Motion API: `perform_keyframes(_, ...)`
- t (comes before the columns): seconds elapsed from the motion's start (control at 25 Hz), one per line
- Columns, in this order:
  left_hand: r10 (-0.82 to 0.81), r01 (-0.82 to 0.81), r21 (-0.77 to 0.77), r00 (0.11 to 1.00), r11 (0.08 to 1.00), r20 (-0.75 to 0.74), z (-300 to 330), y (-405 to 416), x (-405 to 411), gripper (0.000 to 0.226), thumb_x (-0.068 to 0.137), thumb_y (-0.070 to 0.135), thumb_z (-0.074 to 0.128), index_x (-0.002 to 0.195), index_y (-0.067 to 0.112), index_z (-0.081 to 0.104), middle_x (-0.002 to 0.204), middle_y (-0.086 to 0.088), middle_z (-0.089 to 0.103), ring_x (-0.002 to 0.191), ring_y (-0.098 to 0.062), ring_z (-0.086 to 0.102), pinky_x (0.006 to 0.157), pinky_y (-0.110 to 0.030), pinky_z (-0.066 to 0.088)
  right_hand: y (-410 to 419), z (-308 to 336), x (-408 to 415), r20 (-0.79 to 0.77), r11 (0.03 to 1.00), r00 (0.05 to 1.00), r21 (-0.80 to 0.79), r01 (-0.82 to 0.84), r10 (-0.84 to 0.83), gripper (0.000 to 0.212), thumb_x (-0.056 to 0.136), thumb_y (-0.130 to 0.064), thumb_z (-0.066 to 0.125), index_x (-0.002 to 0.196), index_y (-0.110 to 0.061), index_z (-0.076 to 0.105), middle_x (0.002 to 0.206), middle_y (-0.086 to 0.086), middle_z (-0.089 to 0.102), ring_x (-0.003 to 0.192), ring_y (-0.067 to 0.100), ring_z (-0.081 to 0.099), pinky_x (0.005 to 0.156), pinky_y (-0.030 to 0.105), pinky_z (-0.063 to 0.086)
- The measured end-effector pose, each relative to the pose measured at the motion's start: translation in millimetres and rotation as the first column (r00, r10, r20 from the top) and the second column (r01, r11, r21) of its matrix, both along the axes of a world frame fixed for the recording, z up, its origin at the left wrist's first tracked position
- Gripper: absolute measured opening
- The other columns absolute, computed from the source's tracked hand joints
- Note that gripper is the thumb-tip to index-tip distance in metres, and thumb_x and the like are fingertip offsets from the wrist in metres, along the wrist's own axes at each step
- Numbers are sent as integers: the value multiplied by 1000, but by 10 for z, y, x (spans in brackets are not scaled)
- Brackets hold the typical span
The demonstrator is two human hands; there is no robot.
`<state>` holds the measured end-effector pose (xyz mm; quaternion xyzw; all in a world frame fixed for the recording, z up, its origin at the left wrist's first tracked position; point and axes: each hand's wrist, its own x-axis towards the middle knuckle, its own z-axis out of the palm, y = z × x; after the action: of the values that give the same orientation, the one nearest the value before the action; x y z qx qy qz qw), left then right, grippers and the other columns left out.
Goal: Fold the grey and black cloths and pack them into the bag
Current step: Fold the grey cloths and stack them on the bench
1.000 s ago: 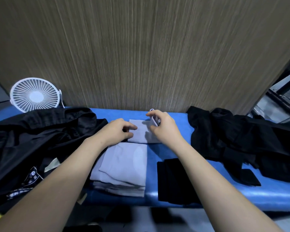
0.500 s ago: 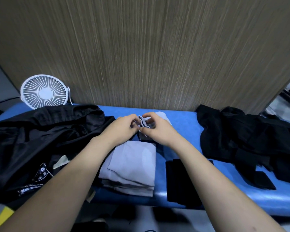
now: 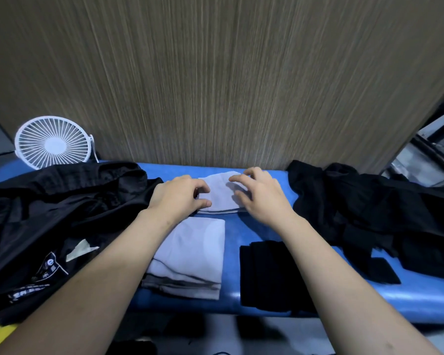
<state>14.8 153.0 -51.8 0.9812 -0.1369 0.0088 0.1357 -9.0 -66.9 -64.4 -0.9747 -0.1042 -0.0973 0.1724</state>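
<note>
Hidden: near edge of folded black cloth (image 3: 267,272) partly behind right forearm; bag not identifiable.
Grey cloth (image 3: 219,194): on blue table (image 3: 256,226), between both hands.
Left hand (image 3: 176,197): fingers curled, pinching cloth's left edge.
Right hand (image 3: 260,196): fingers spread, loosely bent, resting on cloth.
Surroundings: grey stack (image 3: 190,254) nearer; black heaps (image 3: 49,213) on both sides; fan (image 3: 52,143) far left.

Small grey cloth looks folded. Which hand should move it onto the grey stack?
Left, probably. The left hand already pinches the small grey cloth and is nearer the grey stack. The right hand hovers, fingers spread.
</note>
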Motion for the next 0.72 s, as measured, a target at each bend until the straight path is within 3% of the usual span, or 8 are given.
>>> perform_keyframes(0.08, -9, 7, -42, 1000, 999, -27, -20, 21, 17, 36, 84, 57, 67, 117, 45, 61, 102, 13, 55, 101, -8, 55, 75, -28, 36, -80, -69, -12, -133, 994, 991, -106, -39, 24, 52, 101, -48, 47, 151, -42, 35, 164, 2, 20, 151, 24, 16, 119, 45, 16)
perform_keyframes(0.16, -23, 18, -82, 998, 996, -58, -43, 46, 31, 39, 84, 55, 69, 120, 44, 59, 106, 14, 52, 101, -6, 55, 74, -27, 37, -131, -134, 4, -264, 985, 964, -152, -85, 42, 59, 103, -55, 35, 157, -43, 15, 168, -10, -3, 155, 19, -6, 123, 49, 1)
perform_keyframes(0.32, -49, 43, -54, 993, 998, -109, -77, 84, 91, 56, 87, 57, 64, 139, 47, 47, 111, 13, 43, 110, -10, 49, 82, -31, 43, -151, -162, 61, -399, 976, 917, -198, -88, 1, 64, 101, -62, 24, 158, -43, 1, 166, -15, -13, 154, 17, -12, 123, 52, -6)
perform_keyframes(0.4, -61, 62, 7, 991, 998, -118, -67, 91, 108, 59, 90, 58, 59, 145, 47, 39, 114, 11, 41, 113, -13, 44, 87, -34, 45, -139, -152, 58, -372, 983, 928, -177, -43, -26, 65, 99, -65, 29, 157, -46, 8, 168, -5, -8, 155, 19, -6, 123, 52, -3)
perform_keyframes(0.48, -78, 85, 65, 992, 994, -99, -47, 77, 103, 60, 93, 59, 54, 148, 48, 33, 117, 9, 41, 115, -14, 42, 88, -36, 45, -142, -129, 36, -271, 984, 960, -175, 24, -71, 64, 96, -68, 36, 154, -47, 21, 165, 7, 14, 151, 24, 13, 122, 49, 7)
perform_keyframes(0.56, -96, 102, 92, 993, 991, -71, -33, 53, 92, 58, 94, 59, 52, 147, 51, 31, 114, 9, 42, 114, -14, 44, 83, -33, 42, -131, -109, 13, -123, 966, 990, -255, 33, -66, 61, 94, -69, 41, 149, -46, 35, 144, 6, 40, 134, 26, 35, 112, 43, 22)
perform_keyframes(0.64, -115, 123, 97, 990, 988, -86, -26, 36, 101, 56, 94, 60, 51, 146, 53, 32, 114, 9, 42, 116, -14, 44, 83, -32, 40, -85, -100, 6, -41, 960, 999, -281, 0, -12, 56, 93, -65, 47, 144, -42, 46, 123, 1, 47, 117, 24, 43, 102, 39, 29)
perform_keyframes(0.72, -130, 140, 78, 984, 987, -122, -38, 32, 115, 54, 93, 60, 52, 145, 53, 36, 116, 9, 40, 118, -13, 41, 89, -33, 42, -19, -116, 17, -52, 984, 999, -175, -27, 18, 50, 93, -54, 56, 139, -37, 53, 116, 0, 47, 111, 24, 44, 97, 35, 31)
